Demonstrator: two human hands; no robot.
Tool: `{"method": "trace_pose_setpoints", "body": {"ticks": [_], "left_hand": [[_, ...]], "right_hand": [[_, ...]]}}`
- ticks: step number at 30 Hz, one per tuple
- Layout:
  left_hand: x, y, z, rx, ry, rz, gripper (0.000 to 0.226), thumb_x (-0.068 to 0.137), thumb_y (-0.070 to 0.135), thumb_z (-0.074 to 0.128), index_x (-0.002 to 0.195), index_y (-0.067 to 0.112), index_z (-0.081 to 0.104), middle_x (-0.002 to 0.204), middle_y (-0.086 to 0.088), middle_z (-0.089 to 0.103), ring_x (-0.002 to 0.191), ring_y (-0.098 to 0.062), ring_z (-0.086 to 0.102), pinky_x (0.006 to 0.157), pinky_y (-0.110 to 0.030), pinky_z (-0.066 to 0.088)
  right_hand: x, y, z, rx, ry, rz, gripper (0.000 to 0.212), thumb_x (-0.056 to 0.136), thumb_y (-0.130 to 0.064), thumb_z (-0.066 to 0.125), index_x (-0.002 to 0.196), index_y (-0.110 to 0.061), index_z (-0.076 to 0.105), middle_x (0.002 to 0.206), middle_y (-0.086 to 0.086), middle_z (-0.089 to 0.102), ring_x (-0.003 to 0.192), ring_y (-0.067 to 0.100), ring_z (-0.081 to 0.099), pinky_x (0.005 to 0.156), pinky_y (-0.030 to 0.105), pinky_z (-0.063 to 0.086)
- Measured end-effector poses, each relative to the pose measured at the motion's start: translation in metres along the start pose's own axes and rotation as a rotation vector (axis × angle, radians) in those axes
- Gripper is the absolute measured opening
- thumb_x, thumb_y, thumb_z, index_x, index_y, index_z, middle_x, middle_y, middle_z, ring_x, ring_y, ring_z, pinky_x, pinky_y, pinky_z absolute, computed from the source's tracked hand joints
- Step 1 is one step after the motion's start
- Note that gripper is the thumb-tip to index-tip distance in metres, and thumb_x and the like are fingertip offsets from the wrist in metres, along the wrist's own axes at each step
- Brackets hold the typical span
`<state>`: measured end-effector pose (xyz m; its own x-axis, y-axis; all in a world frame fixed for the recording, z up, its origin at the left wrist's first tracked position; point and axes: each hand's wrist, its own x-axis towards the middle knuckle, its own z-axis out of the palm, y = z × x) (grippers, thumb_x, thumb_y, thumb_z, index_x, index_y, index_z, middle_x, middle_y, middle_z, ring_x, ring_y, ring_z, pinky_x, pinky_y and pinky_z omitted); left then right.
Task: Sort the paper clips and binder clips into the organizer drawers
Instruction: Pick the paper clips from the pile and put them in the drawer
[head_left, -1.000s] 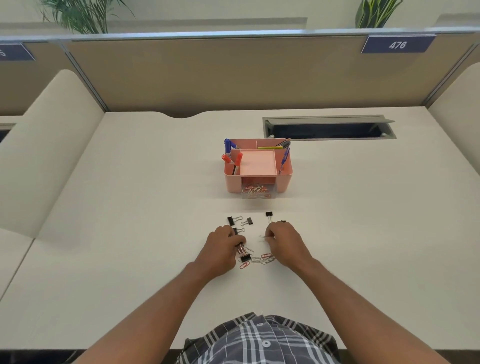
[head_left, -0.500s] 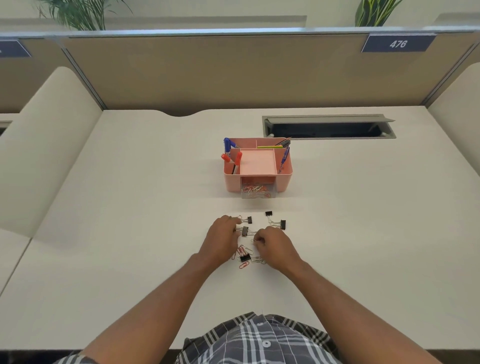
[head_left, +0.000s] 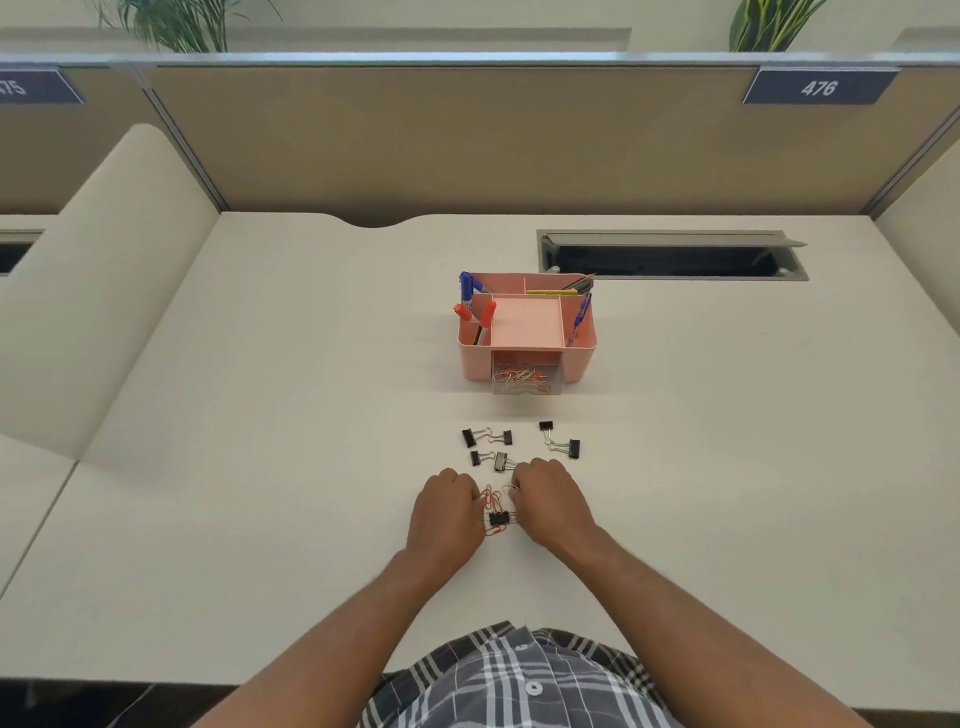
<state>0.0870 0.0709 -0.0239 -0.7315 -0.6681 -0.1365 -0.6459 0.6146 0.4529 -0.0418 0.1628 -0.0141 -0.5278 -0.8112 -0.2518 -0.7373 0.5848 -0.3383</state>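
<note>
A pink organizer (head_left: 527, 332) stands mid-desk. Its clear front drawer (head_left: 525, 378) is pulled out and holds paper clips. Several black binder clips lie in front of it, one group on the left (head_left: 469, 437) and a pair on the right (head_left: 573, 448). Nearer me, a small pile of red paper clips (head_left: 491, 500) and one binder clip (head_left: 498, 518) lie between my hands. My left hand (head_left: 447, 512) rests palm down with its fingertips curled against the pile; I cannot see whether it grips anything. My right hand (head_left: 550, 506) pinches a paper clip at the pile's far edge.
Pens and markers (head_left: 485, 312) stick up from the organizer's side slots. An open cable tray (head_left: 670, 257) is recessed into the desk behind it. A partition wall closes off the back, and padded dividers flank both sides.
My left hand has drawn back from the far binder clips, uncovering one at the left. Both hands now sit closer to me around the paper clip pile.
</note>
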Motion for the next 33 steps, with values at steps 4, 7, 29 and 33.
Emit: {"method": "trace_pose_setpoints", "body": {"ticks": [4,7,29,33], "left_hand": [[0.01,0.003,0.0,-0.012,-0.039,0.013,0.009,0.087,0.018,0.055,0.087,0.015,0.063,0.093,-0.004,0.061,0.089,-0.023,0.055,0.078,-0.036,0.047],[0.013,0.005,-0.001,-0.037,-0.055,0.021,0.009,0.087,0.017,0.052,0.084,0.014,0.061,0.09,-0.003,0.061,0.086,-0.022,0.055,0.076,-0.035,0.047],[0.105,0.055,-0.063,-0.388,0.198,0.183,0.01,0.088,0.008,0.059,0.089,0.018,0.062,0.082,0.004,0.064,0.074,-0.012,0.058,0.064,-0.023,0.049],[0.07,0.03,-0.04,-0.348,0.107,0.164,0.01,0.085,0.008,0.059,0.087,0.016,0.064,0.082,0.004,0.066,0.073,-0.014,0.059,0.07,-0.029,0.051]], "right_hand": [[0.002,0.011,-0.007,0.001,-0.013,0.003,0.012,0.093,-0.02,0.053,0.095,-0.011,0.06,0.1,0.009,0.062,0.099,0.03,0.053,0.078,0.04,0.047],[0.002,0.017,-0.008,0.008,-0.018,-0.022,0.008,0.092,-0.016,0.054,0.093,-0.01,0.06,0.099,0.01,0.06,0.1,0.03,0.053,0.076,0.039,0.047],[0.057,0.01,-0.111,0.294,0.363,-0.08,0.024,0.091,-0.007,0.05,0.102,-0.013,0.071,0.094,0.006,0.071,0.084,0.024,0.063,0.07,0.035,0.054],[0.023,0.014,-0.084,0.294,0.149,-0.095,0.013,0.091,-0.02,0.06,0.096,-0.016,0.071,0.093,-0.001,0.071,0.086,0.018,0.062,0.078,0.032,0.05]]}}
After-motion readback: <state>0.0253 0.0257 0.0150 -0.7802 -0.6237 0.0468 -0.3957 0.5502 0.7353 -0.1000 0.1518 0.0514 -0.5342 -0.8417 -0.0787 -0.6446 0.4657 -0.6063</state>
